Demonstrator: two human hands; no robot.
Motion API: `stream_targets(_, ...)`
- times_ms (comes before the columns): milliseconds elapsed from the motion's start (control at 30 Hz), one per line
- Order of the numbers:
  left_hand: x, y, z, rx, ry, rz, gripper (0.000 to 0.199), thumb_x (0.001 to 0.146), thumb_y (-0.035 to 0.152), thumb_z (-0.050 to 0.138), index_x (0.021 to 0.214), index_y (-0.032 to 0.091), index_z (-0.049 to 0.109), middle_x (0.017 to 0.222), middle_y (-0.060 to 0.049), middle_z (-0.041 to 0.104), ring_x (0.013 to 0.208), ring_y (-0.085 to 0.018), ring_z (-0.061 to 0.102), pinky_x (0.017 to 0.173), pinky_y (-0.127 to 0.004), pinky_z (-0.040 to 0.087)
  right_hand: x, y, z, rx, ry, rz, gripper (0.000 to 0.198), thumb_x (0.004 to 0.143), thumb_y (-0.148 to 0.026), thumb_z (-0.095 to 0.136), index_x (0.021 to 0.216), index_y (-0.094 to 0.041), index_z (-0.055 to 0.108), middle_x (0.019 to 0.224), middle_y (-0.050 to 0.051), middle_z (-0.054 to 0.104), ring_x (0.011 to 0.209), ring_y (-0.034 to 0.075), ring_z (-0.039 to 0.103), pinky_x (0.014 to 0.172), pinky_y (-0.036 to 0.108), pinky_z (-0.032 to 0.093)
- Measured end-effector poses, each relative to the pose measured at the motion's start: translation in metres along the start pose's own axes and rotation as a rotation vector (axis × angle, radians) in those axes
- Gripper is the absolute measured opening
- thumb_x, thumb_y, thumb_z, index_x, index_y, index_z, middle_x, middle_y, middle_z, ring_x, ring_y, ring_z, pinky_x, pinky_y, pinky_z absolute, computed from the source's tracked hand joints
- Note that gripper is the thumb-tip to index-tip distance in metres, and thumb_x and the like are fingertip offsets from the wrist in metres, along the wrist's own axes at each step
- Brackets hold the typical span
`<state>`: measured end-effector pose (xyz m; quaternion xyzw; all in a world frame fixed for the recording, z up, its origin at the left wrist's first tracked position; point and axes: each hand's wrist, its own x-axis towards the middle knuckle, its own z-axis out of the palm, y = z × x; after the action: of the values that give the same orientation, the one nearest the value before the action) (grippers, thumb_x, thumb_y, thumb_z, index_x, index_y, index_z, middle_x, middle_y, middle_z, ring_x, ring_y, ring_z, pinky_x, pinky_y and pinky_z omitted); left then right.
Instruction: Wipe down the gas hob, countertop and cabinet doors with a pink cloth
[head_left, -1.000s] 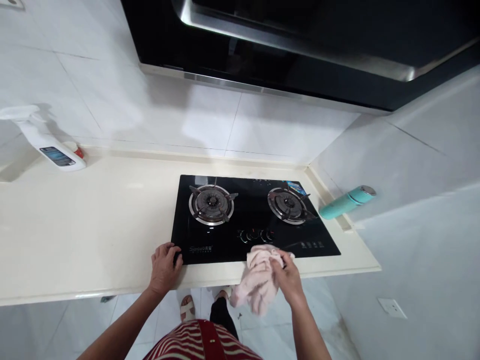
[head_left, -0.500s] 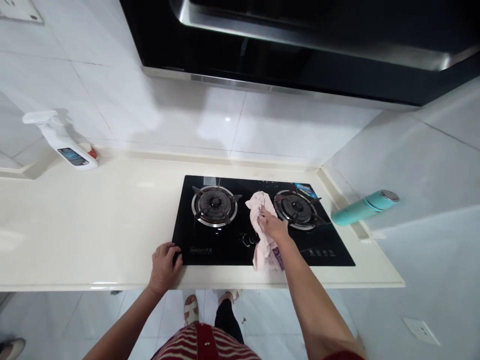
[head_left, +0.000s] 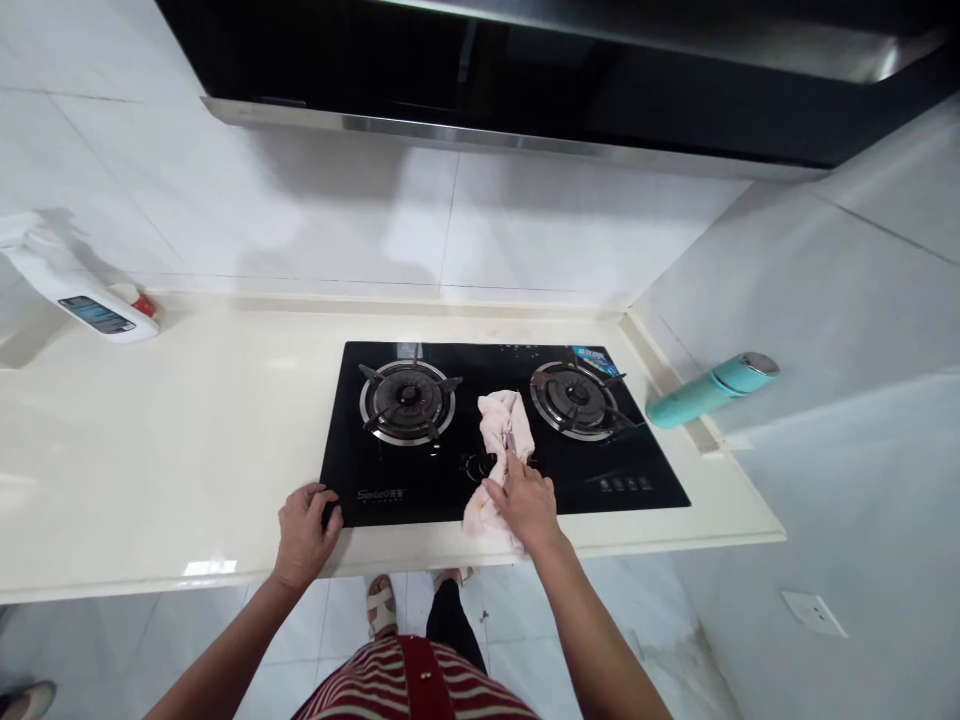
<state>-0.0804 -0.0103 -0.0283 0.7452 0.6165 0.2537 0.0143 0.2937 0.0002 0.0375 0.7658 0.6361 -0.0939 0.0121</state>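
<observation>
A black glass gas cooktop point(head_left: 585, 490) with two round burners is set in the cream counter. Across its middle, between the left burner point(head_left: 409, 398) and the right burner point(head_left: 576, 397), lies a crumpled pale pink cloth point(head_left: 501, 420). My right hand point(head_left: 527, 503) presses on the lower half of that cloth, fingers bent into it; the cloth partly covers a control knob point(head_left: 478, 466). At the cooktop's front left corner rests my left hand point(head_left: 304, 532), holding nothing, its fingers loosely curled and the thumb apart.
A white spray bottle point(head_left: 82, 295) leans at the back left, with a small red and white item point(head_left: 135, 298) behind it. A teal bottle point(head_left: 709, 390) stands near the right wall. Low overhead hangs a black range hood point(head_left: 525, 90). The counter's front edge point(head_left: 210, 585) runs before me.
My right hand has drawn back toward the front edge over the cloth, which has shifted slightly. My left hand stays at the corner. The camera view has turned a little.
</observation>
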Motion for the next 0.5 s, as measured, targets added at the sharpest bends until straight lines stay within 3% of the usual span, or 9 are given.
stream_targets(233, 0.002, 0.0, 0.0, 0.011, 0.006, 0.022, 0.015, 0.089, 0.027, 0.055, 0.099, 0.021, 0.064, 0.111, -0.011, 0.059, 0.108, -0.027, 0.056, 0.089, -0.042, 0.046, -0.037, -0.005, 0.023, 0.092, 0.064, 0.073, 0.063, 0.089, -0.038, 0.058, 0.142, -0.006, 0.044, 0.125, 0.019, 0.061, 0.114, 0.029, 0.057, 0.094, 0.037, 0.042)
stream_targets(400, 0.002, 0.003, -0.001, -0.015, -0.025, -0.023, 0.015, 0.089, 0.027, 0.054, 0.099, 0.022, 0.064, 0.112, -0.011, 0.059, 0.108, -0.027, 0.055, 0.092, -0.043, 0.046, -0.068, -0.021, 0.031, 0.111, -0.028, -0.078, 0.052, 0.086, -0.027, 0.052, 0.136, -0.015, 0.056, 0.129, 0.016, 0.057, 0.108, 0.029, 0.058, 0.095, 0.04, 0.044)
stream_targets(500, 0.001, 0.003, -0.001, -0.025, -0.027, -0.025, 0.015, 0.089, 0.028, 0.054, 0.099, 0.022, 0.064, 0.113, -0.011, 0.058, 0.109, -0.027, 0.055, 0.092, -0.044, 0.046, -0.083, -0.03, 0.031, 0.313, -0.11, -0.197, 0.047, 0.086, -0.023, 0.047, 0.13, -0.022, 0.063, 0.125, 0.011, 0.059, 0.108, 0.026, 0.058, 0.1, 0.04, 0.043)
